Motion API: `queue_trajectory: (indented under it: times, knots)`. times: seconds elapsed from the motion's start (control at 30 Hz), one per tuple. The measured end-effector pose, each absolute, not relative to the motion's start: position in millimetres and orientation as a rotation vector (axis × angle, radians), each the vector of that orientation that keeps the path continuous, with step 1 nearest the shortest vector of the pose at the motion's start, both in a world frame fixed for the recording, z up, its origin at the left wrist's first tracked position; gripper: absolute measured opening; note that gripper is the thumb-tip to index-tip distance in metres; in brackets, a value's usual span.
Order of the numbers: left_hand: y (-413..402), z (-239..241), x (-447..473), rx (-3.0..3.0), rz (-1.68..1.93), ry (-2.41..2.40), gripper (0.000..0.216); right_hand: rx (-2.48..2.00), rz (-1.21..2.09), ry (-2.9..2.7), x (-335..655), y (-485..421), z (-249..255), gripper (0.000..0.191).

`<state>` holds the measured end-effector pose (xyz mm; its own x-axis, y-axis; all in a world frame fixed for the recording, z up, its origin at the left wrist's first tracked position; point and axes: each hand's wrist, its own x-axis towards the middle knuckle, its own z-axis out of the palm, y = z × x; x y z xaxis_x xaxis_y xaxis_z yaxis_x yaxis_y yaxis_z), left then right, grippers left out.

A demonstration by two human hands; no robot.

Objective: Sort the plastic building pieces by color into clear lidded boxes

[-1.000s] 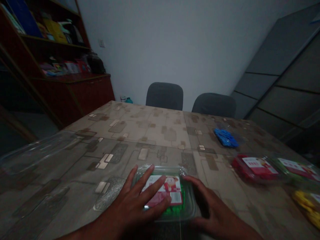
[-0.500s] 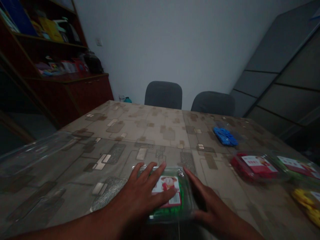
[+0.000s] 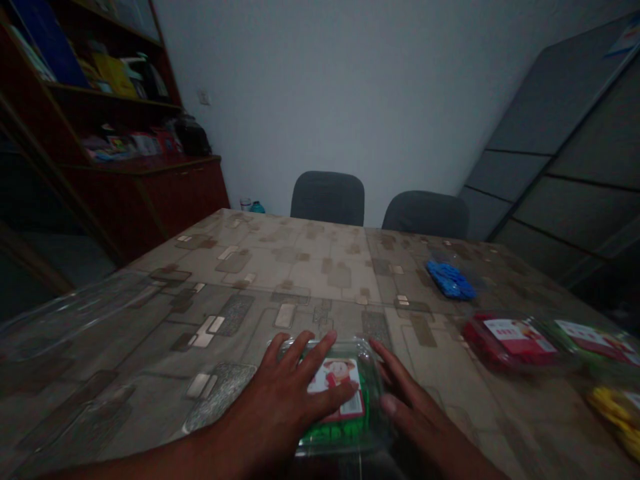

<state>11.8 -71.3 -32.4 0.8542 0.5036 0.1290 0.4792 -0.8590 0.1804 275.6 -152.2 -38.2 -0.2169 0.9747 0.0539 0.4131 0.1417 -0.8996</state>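
Note:
A clear plastic clamshell box (image 3: pixel 367 437) with green contents and a printed label (image 3: pixel 354 402) lies at the near middle of the table. My left hand (image 3: pixel 287 393) rests spread on its lid, fingers apart toward the far edge and the thumb across the label. Along the box's right side is my right hand (image 3: pixel 417 413), its fingers stretched toward the far right corner and its thumb by the near right side. The left hand covers the left part of the box. What the green contents are, I cannot make out.
At right lie a clear box with red contents (image 3: pixel 515 341), one with green contents (image 3: pixel 597 340) and yellow contents (image 3: pixel 615 413) at the frame edge. Blue pieces (image 3: pixel 451 280) are farther back. Clear plastic (image 3: pixel 75 310) lies left. Two grey chairs (image 3: pixel 327 199) stand behind the table.
The camera view has shifted slightly, so the table sits lower in the picture. My right thumb has moved up nearer the box's side. My left hand stays spread on the lid.

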Motion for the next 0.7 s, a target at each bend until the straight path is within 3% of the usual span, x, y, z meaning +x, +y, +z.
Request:
queue_trajectory:
  times: [0.1, 0.2, 0.5, 0.7]
  knots:
    - [-68.9, -39.5, 12.5, 2.898, 0.282, 0.731, 0.097, -1.536, 0.788, -1.614, 261.3, -140.5, -36.9, 0.055]
    - [-65.3, -43.7, 13.7, 2.907, 0.281, 0.703, 0.088, -1.597, 0.818, -1.503, 248.9, -130.8, -32.3, 0.038]
    - [-62.1, -60.8, 11.6, 2.940, 0.430, 0.760, 0.106, -1.556, 0.857, -1.420, 242.1, -130.0, -31.5, 0.040]
    - [-64.8, -59.2, 10.8, 2.960, 0.372, 0.775, 0.102, -1.577, 0.803, -1.471, 244.3, -129.2, -31.5, 0.039]
